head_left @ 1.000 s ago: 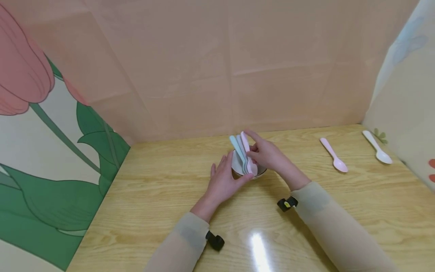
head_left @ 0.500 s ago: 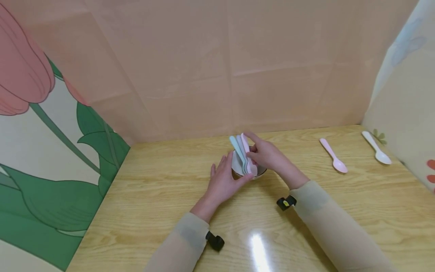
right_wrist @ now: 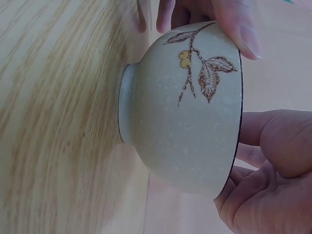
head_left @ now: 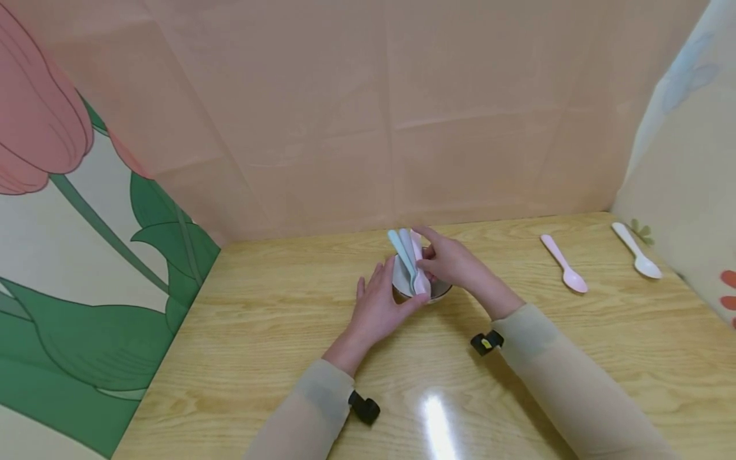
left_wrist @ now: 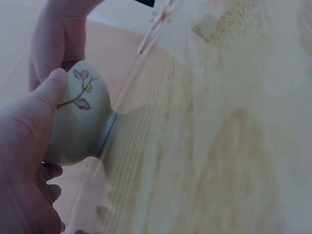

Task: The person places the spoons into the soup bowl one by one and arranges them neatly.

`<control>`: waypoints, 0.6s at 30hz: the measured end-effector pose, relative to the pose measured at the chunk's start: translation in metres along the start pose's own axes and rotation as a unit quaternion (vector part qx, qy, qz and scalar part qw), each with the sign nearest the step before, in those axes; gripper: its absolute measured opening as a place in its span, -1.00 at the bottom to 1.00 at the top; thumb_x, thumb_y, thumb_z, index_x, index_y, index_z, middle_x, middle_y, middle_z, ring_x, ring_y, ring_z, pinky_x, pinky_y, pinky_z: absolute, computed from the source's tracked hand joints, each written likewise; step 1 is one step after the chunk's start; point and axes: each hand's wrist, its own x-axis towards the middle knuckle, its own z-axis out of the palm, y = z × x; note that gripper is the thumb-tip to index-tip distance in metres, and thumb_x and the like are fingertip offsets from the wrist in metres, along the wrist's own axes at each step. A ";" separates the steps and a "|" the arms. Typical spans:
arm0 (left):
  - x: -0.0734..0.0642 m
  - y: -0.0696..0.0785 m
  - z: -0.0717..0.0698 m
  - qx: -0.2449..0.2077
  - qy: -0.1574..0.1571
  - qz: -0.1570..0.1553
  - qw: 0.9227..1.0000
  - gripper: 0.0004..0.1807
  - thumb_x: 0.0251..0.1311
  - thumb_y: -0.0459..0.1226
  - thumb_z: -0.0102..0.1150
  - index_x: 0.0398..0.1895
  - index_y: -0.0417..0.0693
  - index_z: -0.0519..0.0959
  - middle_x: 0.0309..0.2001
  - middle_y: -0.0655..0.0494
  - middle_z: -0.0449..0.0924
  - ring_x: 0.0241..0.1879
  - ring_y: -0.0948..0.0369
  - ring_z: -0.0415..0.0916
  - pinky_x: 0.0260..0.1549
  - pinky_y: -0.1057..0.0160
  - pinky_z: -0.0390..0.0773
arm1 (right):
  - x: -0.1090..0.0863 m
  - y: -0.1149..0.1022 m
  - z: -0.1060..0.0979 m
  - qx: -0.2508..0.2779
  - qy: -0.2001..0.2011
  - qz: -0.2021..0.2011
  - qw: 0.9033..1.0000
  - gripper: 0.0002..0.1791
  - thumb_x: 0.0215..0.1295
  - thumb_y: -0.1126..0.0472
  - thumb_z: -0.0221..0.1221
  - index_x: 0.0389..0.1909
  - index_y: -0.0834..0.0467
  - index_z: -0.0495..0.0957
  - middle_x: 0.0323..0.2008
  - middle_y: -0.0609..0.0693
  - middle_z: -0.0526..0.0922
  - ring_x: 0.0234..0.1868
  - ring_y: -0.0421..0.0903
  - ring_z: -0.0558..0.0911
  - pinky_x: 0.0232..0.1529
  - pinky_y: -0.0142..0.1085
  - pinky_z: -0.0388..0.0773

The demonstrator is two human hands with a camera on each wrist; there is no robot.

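The bowl (right_wrist: 180,131) stands upright on its foot near the middle of the worktop's (head_left: 259,306) far edge, with three spoons leaning in it, handles rising past the rim toward that edge. The left hand (head_left: 376,306) is curved about the bowl's left side, thumb at the near rim, and grips the bowl; the right hand (head_left: 454,259), at its right, appears to pinch the handle of the nearer pink spoon (head_left: 417,252) between thumb and forefinger, though the exact contact is partly hidden. Beside that handle lie those of a lavender spoon (head_left: 406,239) and a light blue spoon (head_left: 400,250), close together. To do this well, I would judge, the left hand should press only enough to stop the bowl tipping or sliding, while the right guides the pink handle gently along the others' slope, so that neither neighbour is levered out. Well apart, toward the worktop's far right corner, lie a second pink spoon (head_left: 565,264) and, closest to the right edge, a white spoon (head_left: 636,251).
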 end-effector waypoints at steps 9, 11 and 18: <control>0.001 0.000 0.000 0.004 -0.001 -0.005 1.000 0.14 0.41 0.38 0.29 0.83 0.14 0.01 0.71 0.06 0.23 0.75 -0.07 -0.04 0.62 -0.41 -0.22 | -0.004 0.000 -0.001 -0.005 0.008 0.004 1.000 -0.13 0.59 0.33 0.31 0.77 0.15 0.12 0.13 0.35 0.72 -0.11 0.09 0.78 -0.14 -0.12 0.76; 0.001 0.000 0.000 0.003 -0.001 -0.006 1.000 0.14 0.40 0.38 0.29 0.83 0.15 0.01 0.72 0.06 0.22 0.75 -0.06 -0.05 0.62 -0.40 -0.23 | -0.005 0.000 -0.002 -0.011 0.012 0.003 1.000 -0.16 0.59 0.32 0.30 0.76 0.15 0.15 0.14 0.35 0.72 -0.11 0.09 0.78 -0.14 -0.11 0.76; 0.001 0.000 0.001 0.003 -0.001 -0.007 1.000 0.16 0.40 0.40 0.28 0.84 0.14 -0.03 0.71 0.05 0.23 0.75 -0.07 -0.05 0.62 -0.40 -0.23 | -0.014 0.001 -0.008 -0.002 0.033 -0.008 0.999 -0.24 0.61 0.30 0.27 0.72 0.19 0.22 0.13 0.35 0.72 -0.11 0.09 0.79 -0.13 -0.09 0.75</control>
